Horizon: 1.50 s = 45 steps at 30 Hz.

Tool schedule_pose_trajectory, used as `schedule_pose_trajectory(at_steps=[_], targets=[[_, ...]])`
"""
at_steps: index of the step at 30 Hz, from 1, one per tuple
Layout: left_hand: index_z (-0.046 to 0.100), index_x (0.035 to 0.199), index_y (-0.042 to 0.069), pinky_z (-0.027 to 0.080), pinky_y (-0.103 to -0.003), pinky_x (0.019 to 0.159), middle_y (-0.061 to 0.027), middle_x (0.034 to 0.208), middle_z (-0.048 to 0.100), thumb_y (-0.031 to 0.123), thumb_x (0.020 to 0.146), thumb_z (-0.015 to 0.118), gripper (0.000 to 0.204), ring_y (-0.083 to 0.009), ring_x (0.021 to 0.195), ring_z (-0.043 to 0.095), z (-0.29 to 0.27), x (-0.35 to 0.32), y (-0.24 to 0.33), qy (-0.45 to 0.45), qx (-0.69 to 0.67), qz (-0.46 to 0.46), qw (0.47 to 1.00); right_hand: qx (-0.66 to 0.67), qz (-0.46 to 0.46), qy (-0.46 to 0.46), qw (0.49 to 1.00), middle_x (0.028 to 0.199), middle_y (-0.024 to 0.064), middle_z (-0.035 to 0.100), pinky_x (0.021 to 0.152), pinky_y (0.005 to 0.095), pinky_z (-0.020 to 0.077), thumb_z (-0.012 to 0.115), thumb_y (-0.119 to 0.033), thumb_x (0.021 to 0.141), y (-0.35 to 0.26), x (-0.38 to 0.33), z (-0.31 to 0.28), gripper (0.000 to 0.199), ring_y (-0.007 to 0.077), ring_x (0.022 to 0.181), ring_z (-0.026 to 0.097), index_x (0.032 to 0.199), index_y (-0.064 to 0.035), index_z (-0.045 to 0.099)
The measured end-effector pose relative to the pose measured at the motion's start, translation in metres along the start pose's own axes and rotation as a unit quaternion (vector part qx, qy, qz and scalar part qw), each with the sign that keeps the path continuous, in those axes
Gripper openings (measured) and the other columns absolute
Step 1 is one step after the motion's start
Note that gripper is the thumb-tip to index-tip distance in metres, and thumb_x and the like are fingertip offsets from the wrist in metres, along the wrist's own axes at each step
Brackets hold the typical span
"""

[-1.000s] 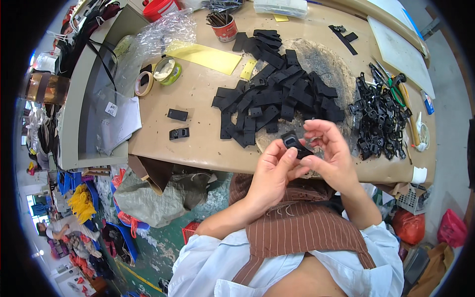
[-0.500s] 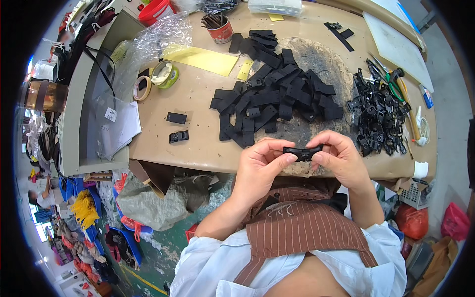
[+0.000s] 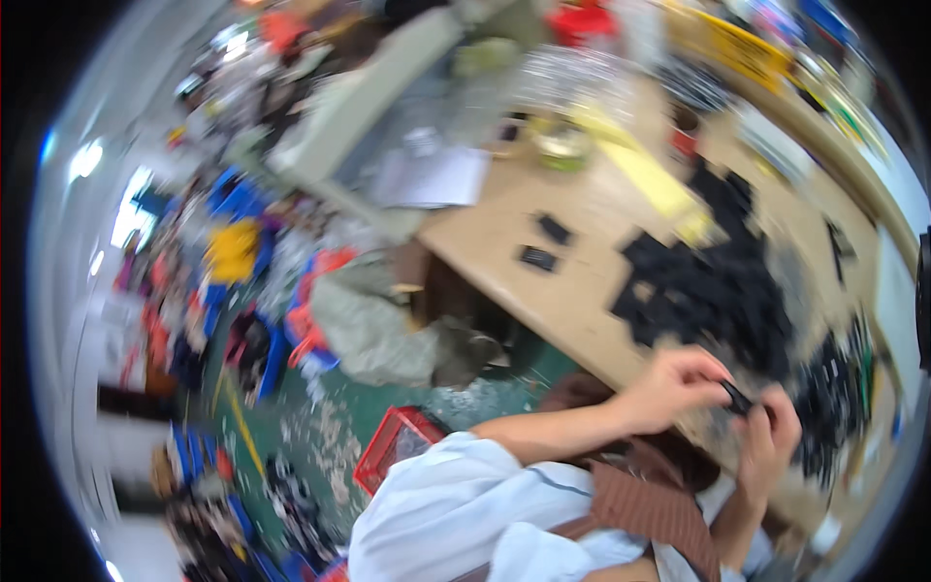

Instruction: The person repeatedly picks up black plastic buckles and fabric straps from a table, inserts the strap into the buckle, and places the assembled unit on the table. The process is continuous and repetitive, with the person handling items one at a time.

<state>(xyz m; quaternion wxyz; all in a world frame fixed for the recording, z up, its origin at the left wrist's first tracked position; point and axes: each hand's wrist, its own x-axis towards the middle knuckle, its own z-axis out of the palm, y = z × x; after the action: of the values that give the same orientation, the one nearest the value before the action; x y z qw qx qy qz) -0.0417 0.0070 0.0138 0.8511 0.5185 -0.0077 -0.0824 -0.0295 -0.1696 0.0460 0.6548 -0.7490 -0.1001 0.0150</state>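
Between my two hands, over the front edge of the table, is a small black strap piece (image 3: 736,397). My left hand (image 3: 674,391) pinches one end of it, and the fingers of my right hand (image 3: 769,441) close on the other end. Blur hides its finer details. Just beyond my hands lies a heap of flat black strap pieces (image 3: 718,291). To the right is a pile of black plastic parts (image 3: 829,417). Two small dark pieces, one plain (image 3: 554,229) and one with a raised part (image 3: 537,258), lie apart on the left of the table.
The brown-covered table (image 3: 504,262) holds a yellow sheet (image 3: 645,175), a green tub (image 3: 561,147) and a red can (image 3: 685,134). A grey-walled shelf unit (image 3: 373,87) borders its left side. On the green floor stands a red crate (image 3: 393,451) near my left arm.
The view has swung left and blurred, so the table and my hands now appear farther right and more of the floor shows. Both hands still hold the black strap piece.
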Motion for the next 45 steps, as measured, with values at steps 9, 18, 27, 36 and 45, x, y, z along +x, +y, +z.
schedule_pose_trajectory(at_steps=[9, 18, 27, 36, 45], targets=[[0.06, 0.082, 0.0, 0.044, -0.026, 0.08, -0.0071, 0.108, 0.056, 0.013, 0.078, 0.071, 0.017, -0.0125, 0.091, 0.055, -0.016, -0.014, 0.029, -0.106, 0.141, 0.148, 0.973, 0.088, 0.035, -0.166, 0.982, 0.092, 0.0072, 0.059, 0.078, 0.0264, 0.0451, 0.047, 0.007, 0.084, -0.014, 0.009, -0.006, 0.014, 0.0147, 0.084, 0.056, 0.092, 0.0014, 0.058], [0.061, 0.102, 0.003, 0.044, -0.017, 0.067, -0.0004, 0.093, 0.061, 0.009, 0.083, 0.064, 0.02, -0.0049, 0.076, 0.054, -0.029, -0.006, -0.014, -0.052, -0.277, -0.128, 0.951, 0.062, -0.046, -0.111, 0.991, 0.088, 0.0036, 0.047, 0.061, 0.0196, 0.04, 0.057, -0.013, 0.085, 0.009, 0.0, 0.018, 0.015, 0.0077, 0.07, 0.047, 0.088, -0.0008, 0.048], [0.06, 0.094, 0.003, 0.047, -0.026, 0.081, -0.0043, 0.098, 0.06, 0.004, 0.083, 0.062, 0.012, -0.0118, 0.087, 0.058, -0.042, -0.011, -0.019, -0.019, -0.251, -0.071, 0.965, 0.289, 0.154, -0.073, 0.942, 0.088, 0.005, 0.056, 0.061, 0.0221, 0.0439, 0.056, -0.004, 0.086, 0.038, -0.011, 0.042, 0.017, 0.0102, 0.066, 0.053, 0.101, -0.0023, 0.049], [0.061, 0.103, 0.006, 0.049, -0.031, 0.075, -0.0075, 0.104, 0.062, 0.013, 0.077, 0.069, 0.028, -0.018, 0.088, 0.06, -0.196, -0.003, 0.051, 0.266, 0.36, 0.044, 0.893, 0.173, 0.195, -0.156, 0.953, 0.09, 0.0041, 0.057, 0.074, 0.0228, 0.0476, 0.056, -0.001, 0.085, 0.043, -0.008, 0.031, 0.013, 0.0092, 0.082, 0.056, 0.098, -0.001, 0.052], [0.062, 0.101, 0.003, 0.047, -0.038, 0.076, -0.0126, 0.096, 0.062, 0.019, 0.071, 0.071, 0.035, -0.0317, 0.086, 0.058, -0.202, 0.037, 0.076, 0.263, 0.736, 0.073, 0.62, 0.143, 0.193, -0.139, 0.961, 0.087, 0.0031, 0.057, 0.072, 0.0225, 0.0478, 0.056, -0.003, 0.087, 0.049, -0.01, 0.03, 0.008, 0.0083, 0.08, 0.056, 0.095, 0.0001, 0.054]])
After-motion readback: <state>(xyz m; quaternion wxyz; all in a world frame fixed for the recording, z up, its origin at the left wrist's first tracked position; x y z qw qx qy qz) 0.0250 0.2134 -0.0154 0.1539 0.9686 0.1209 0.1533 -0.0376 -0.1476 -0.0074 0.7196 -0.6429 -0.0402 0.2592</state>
